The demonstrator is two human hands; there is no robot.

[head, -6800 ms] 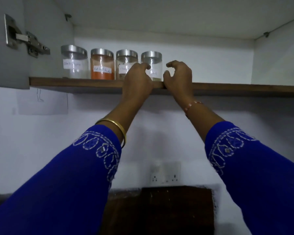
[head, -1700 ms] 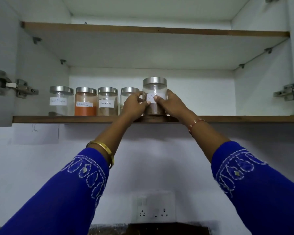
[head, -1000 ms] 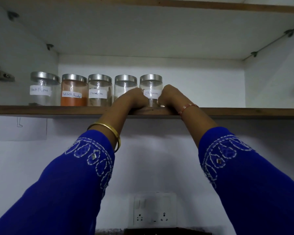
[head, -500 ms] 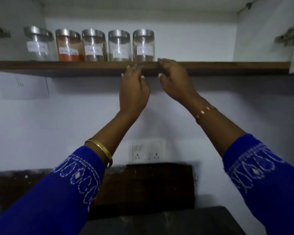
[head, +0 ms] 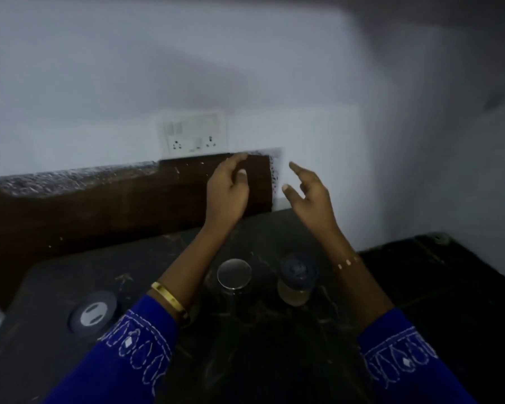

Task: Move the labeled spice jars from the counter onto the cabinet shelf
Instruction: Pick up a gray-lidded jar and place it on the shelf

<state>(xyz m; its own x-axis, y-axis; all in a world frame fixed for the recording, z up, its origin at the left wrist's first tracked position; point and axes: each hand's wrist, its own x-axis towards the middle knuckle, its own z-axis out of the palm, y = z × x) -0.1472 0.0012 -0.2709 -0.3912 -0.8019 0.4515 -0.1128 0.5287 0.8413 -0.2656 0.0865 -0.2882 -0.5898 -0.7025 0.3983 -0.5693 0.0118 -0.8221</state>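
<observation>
Spice jars on counter, labels unreadable; both hands' fingers apart, empty.

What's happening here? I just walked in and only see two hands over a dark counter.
A person in blue embroidered sleeves is between moves. Both the left hand and the right hand are open and empty, raised above the dark counter in front of the wall socket. Two jars stand on the counter below the forearms: one with a shiny lid, and beside it one with yellowish contents. Neither is being touched. The picture is blurred, so no labels can be read.
</observation>
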